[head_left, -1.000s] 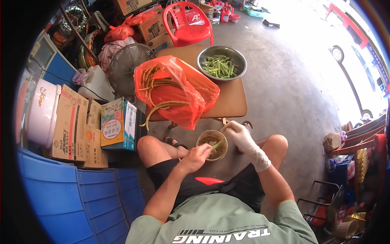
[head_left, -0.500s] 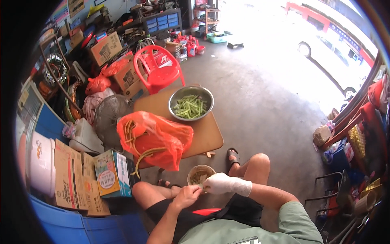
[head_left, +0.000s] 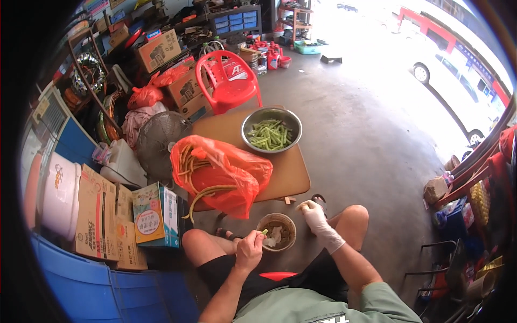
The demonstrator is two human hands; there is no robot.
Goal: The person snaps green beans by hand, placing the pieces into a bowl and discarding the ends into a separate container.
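My bare left hand (head_left: 250, 251) is closed on a short piece of green bean (head_left: 264, 232), which pokes out past the fingertips beside the bucket's near left rim. My right hand (head_left: 317, 219), in a whitish glove, is held just right of the bucket with its fingers drawn together; whatever they hold, if anything, is too small to make out. Between my knees stands a round bucket (head_left: 291, 226) with pale scraps inside. On the brown table (head_left: 293, 177), a steel bowl (head_left: 298, 141) holds cut green beans (head_left: 269, 134). Long beans (head_left: 188, 164) stick out of an open red plastic bag (head_left: 231, 188) there.
A red plastic chair (head_left: 234, 90) stands behind the table. To the left are a fan (head_left: 161, 142), cardboard boxes (head_left: 97, 215) and a blue bin (head_left: 75, 280). Cluttered shelves (head_left: 479, 183) line the right side, and a white vehicle (head_left: 449, 81) is outside.
My hands have come apart: the gloved right hand moved away to the right and forward, while the left stays near the bucket with a bean piece. The whole view has shifted slightly.
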